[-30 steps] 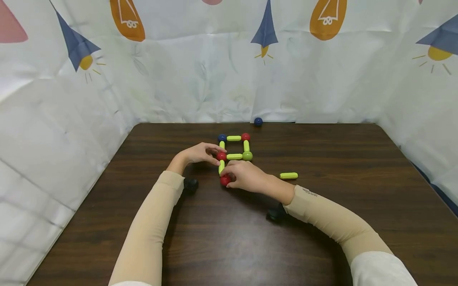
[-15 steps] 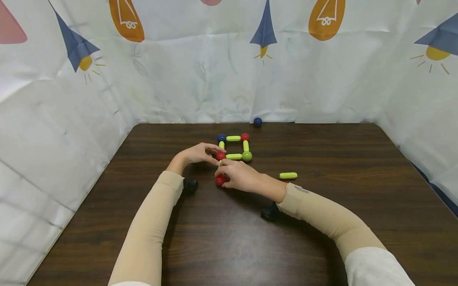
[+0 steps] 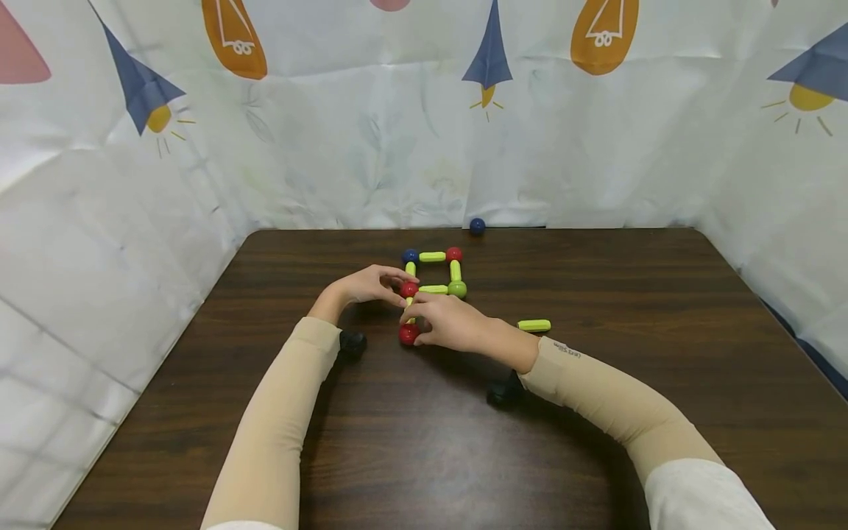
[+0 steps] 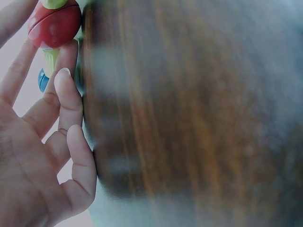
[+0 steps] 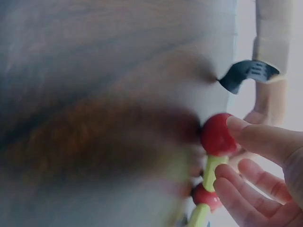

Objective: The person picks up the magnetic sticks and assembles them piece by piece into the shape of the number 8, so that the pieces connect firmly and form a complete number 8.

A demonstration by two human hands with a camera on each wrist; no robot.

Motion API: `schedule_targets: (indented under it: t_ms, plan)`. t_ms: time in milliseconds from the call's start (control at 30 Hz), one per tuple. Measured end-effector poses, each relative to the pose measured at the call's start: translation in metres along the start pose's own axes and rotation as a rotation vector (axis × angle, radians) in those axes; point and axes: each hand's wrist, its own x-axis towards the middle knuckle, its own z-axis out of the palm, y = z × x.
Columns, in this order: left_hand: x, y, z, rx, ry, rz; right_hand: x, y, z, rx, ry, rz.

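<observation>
Yellow-green rods and coloured balls form a square on the table, with one more rod (image 3: 410,305) running toward me from its near-left corner. My left hand (image 3: 374,285) holds the red corner ball (image 3: 410,290) between thumb and fingers; the left wrist view shows fingertips against this red ball (image 4: 56,26). My right hand (image 3: 453,324) is at the near red ball (image 3: 408,335) on the rod's near end. In the right wrist view my thumb presses this near red ball (image 5: 218,135), and other fingers curve beside the rod (image 5: 214,172). The right index fingertip is partly hidden.
The square's other corners are a blue ball (image 3: 411,256), a red ball (image 3: 453,254) and a green ball (image 3: 457,289). One loose yellow-green rod (image 3: 534,325) lies right of my right hand. Another blue ball (image 3: 478,226) sits at the table's far edge, before a patterned curtain (image 3: 397,147).
My right hand has shifted left with the near red ball, bringing it under the rod's end. Its fingers have since eased back slightly, baring more of ball and rod. The left hand stays put.
</observation>
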Motion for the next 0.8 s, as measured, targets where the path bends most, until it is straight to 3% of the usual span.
schedule_targets:
  t_ms: [200, 433, 800]
  plan:
    - [0.000, -0.001, -0.001, 0.017, 0.007, -0.009, -0.008, 0.005, -0.010, 0.015, 0.024, -0.022]
    - [-0.006, -0.001, -0.001, 0.037, -0.008, 0.018, -0.021, 0.009, -0.018, 0.089, -0.014, 0.025]
    - [-0.026, 0.001, 0.001, 0.090, 0.093, 0.047, -0.048, 0.027, -0.033, 0.220, -0.011, 0.102]
